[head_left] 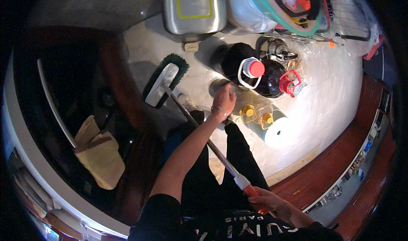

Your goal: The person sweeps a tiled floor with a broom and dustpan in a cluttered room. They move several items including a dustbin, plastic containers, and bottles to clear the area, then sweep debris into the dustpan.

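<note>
My right hand (271, 202) grips the red handle end of a long broom (220, 155). Its metal pole runs up and left to a white head with dark green bristles (183, 61), which rests on the tiled floor. Over the pole reaches my left arm, with a bracelet at the wrist. My left hand (224, 99) is beside clear plastic bottles with yellow caps (258, 104); whether it touches one is hidden. Just beyond are a large dark bottle with a red cap and white handle (236, 61) and another dark bottle with a red handle (271, 77).
A steel bin (194, 22), a small beige box (191, 47) and a teal-rimmed basin (314, 27) stand at the back. A glass-like vessel (280, 51) is behind the bottles. A pale cylinder (277, 129) lies right, in glare. Dark wood (111, 75) borders the left.
</note>
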Motion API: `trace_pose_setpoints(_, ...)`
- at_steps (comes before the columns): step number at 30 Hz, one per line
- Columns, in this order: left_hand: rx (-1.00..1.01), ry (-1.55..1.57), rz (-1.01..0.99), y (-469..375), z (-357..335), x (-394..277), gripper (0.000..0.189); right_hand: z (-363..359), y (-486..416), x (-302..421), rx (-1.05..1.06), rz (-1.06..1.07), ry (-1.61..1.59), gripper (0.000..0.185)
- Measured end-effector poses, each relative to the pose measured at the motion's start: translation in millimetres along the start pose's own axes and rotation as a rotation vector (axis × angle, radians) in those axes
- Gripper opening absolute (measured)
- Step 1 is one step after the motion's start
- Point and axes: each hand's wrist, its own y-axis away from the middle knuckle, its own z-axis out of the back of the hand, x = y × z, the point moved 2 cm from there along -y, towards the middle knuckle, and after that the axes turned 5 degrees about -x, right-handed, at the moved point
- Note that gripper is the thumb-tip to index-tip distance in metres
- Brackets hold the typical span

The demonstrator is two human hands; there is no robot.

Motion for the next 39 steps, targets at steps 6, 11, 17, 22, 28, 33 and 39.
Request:
trace_pose_setpoints(6,0.016,1.218,0.878,-75,-88,-16,0.009,41,-35,-28,0.087,0.063,0.067,0.048)
trace_pose_setpoints(11,-0.427,1.429,0.894,-87,-113,-55,0.005,75,-62,-41,0.193,0.062,0.05,0.048)
trace_pose_setpoints(17,-0.51,1.387,0.942,-102,-120,-96,0.007,92,-94,-59,0.279,0.175,-0.009,0.053)
trace_pose_setpoints(22,-0.481,1.453,0.811,-76,-135,-87,0.004,102,-92,-51,0.245,0.119,0.098,0.049)
trace_pose_setpoints(28,-0.545,1.539,0.955,-70,-137,-70,0.008,110,-89,-34,0.076,0.258,0.286,0.049)
trace_pose_setpoints(33,-0.296,1.102,0.971,-31,-116,-53,0.017,120,-65,-27,0.062,0.251,0.208,0.047)
trace_pose_setpoints(39,-0.436,-0.517,0.682,69,-44,-7,0.074,147,-39,-15,0.172,0.189,-0.142,0.045)
